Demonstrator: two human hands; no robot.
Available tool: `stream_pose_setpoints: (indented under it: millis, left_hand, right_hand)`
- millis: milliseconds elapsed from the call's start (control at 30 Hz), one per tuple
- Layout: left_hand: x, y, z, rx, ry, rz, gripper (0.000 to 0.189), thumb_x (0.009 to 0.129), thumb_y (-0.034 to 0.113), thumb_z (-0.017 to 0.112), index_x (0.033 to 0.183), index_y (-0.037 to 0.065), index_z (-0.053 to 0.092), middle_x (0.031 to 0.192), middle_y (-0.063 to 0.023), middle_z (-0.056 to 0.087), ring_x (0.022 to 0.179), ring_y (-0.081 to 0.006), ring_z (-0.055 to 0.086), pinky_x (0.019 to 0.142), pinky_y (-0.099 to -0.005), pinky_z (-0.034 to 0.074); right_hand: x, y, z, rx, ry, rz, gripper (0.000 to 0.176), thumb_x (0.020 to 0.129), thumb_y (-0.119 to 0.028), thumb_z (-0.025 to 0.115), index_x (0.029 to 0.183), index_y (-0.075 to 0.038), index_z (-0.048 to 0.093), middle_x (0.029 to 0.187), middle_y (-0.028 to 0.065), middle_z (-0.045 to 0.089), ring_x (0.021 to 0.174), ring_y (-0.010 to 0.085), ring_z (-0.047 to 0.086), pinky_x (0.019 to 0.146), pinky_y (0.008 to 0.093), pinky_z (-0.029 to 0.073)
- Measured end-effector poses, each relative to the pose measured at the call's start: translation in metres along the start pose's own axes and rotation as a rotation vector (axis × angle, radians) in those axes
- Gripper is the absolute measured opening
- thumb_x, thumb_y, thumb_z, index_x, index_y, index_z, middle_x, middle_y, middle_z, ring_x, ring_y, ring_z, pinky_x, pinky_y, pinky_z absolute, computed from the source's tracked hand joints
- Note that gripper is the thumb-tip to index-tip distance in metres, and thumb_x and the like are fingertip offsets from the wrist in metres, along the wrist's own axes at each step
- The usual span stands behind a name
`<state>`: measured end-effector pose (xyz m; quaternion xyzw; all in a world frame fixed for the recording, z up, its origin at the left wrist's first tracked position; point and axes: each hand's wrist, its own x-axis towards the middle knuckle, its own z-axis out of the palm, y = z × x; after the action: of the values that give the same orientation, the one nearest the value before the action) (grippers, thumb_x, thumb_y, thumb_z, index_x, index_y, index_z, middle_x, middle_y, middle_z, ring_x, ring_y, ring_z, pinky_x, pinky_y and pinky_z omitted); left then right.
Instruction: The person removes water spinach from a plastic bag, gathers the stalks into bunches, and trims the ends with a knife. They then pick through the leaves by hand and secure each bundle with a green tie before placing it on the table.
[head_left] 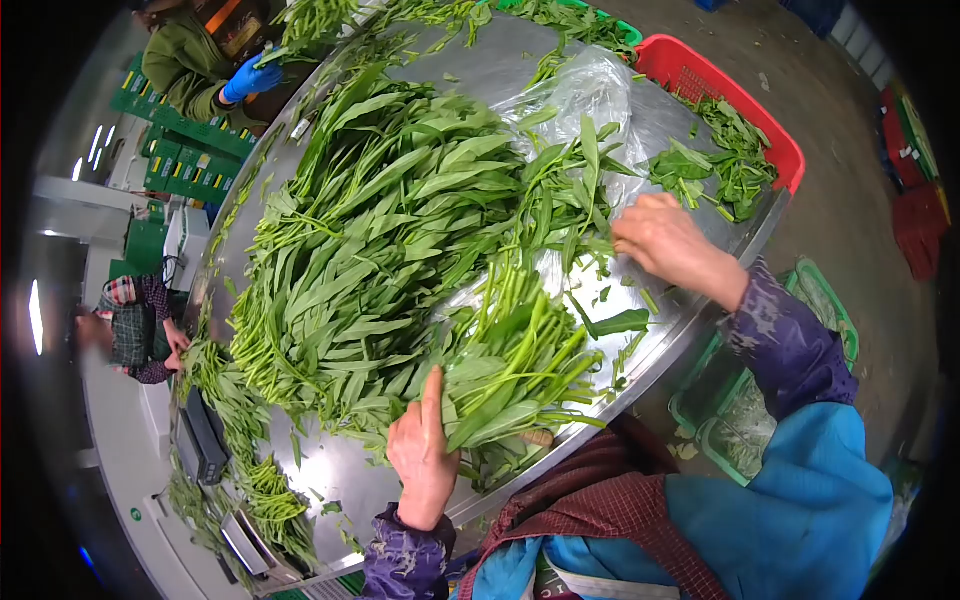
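bunch location: water spinach bunch (515, 350) on the metal tabletop (338, 462), beside the larger pile (370, 230).
left grip (425, 450): mine, against the bunch, index finger extended; closure beneath cannot be told.
right grip (675, 245): mine, fingers curled narrow near loose leaves (590, 165); whether i pinch anything, i cannot tell.
weight: light, i judge.
stiffness: soft leaves, firmer stems, likely to snap if bent.
surface: probably slippery if damp.
hold point: i judge the gathered stems best, squeezed gently, leaves uncrushed.

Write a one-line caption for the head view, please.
Left hand on a bunch of leafy greens, right hand near clear plastic, at a metal table with a red basket beyond.
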<state>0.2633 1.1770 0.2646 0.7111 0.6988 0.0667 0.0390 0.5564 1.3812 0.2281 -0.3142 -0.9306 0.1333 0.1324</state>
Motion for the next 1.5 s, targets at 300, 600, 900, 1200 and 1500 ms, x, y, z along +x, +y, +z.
stream_pose_setpoints:
  millis: [300,600,900,1200,1500]
  left_hand:
    - [0.002,0.011,-0.001,-0.019,0.091,0.001,0.086,0.055,-0.001,0.069,0.133,0.006,0.034,0.076,-0.0098,0.051,0.067,-0.0276,0.052,0.059,-0.0363,0.041]
    - [-0.005,0.002,-0.004,-0.033,0.141,-0.016,0.085,0.055,-0.001,0.07,0.133,0.004,0.034,0.076,-0.0101,0.052,0.068,-0.0279,0.052,0.06,-0.0365,0.04]
    - [-0.011,0.0,-0.003,-0.016,0.08,-0.015,0.08,0.056,0.003,0.07,0.13,0.009,0.04,0.07,-0.0089,0.045,0.062,-0.028,0.048,0.057,-0.0362,0.038]
    - [-0.008,0.004,-0.003,0.009,0.125,0.025,0.081,0.052,-0.002,0.067,0.128,0.011,0.044,0.07,-0.0085,0.044,0.063,-0.0274,0.047,0.057,-0.0357,0.037]
    - [-0.007,0.0,-0.004,0.126,0.102,0.011,0.079,0.051,-0.004,0.06,0.127,0.014,0.047,0.069,-0.0078,0.044,0.06,-0.0252,0.048,0.057,-0.0341,0.038]
  right_hand:
    - [0.007,-0.085,0.031,1.147,0.012,0.369,0.067,0.072,-0.014,0.069,0.128,-0.005,0.033,0.082,0.0102,0.062,0.068,0.0116,0.057,0.061,0.0239,0.044]
    - [-0.006,-0.024,0.022,1.17,0.251,0.515,0.029,0.074,0.0,0.061,0.102,0.0,0.056,0.083,0.0041,0.064,0.074,0.0075,0.058,0.067,0.0221,0.047]
    - [0.003,-0.043,0.025,1.148,0.106,0.642,0.027,0.084,-0.02,0.055,0.105,-0.004,0.054,0.083,0.0058,0.059,0.073,0.0151,0.055,0.069,0.0277,0.045]
    - [0.01,-0.065,0.009,1.05,-0.163,0.402,0.042,0.084,-0.027,0.057,0.116,-0.001,0.047,0.108,0.0112,0.054,0.09,0.0148,0.054,0.075,0.0265,0.045]
    - [0.011,-0.043,-0.028,1.102,0.37,0.521,0.016,0.086,-0.017,0.055,0.096,-0.005,0.056,0.078,-0.0018,0.057,0.061,0.0049,0.047,0.055,0.0189,0.04]
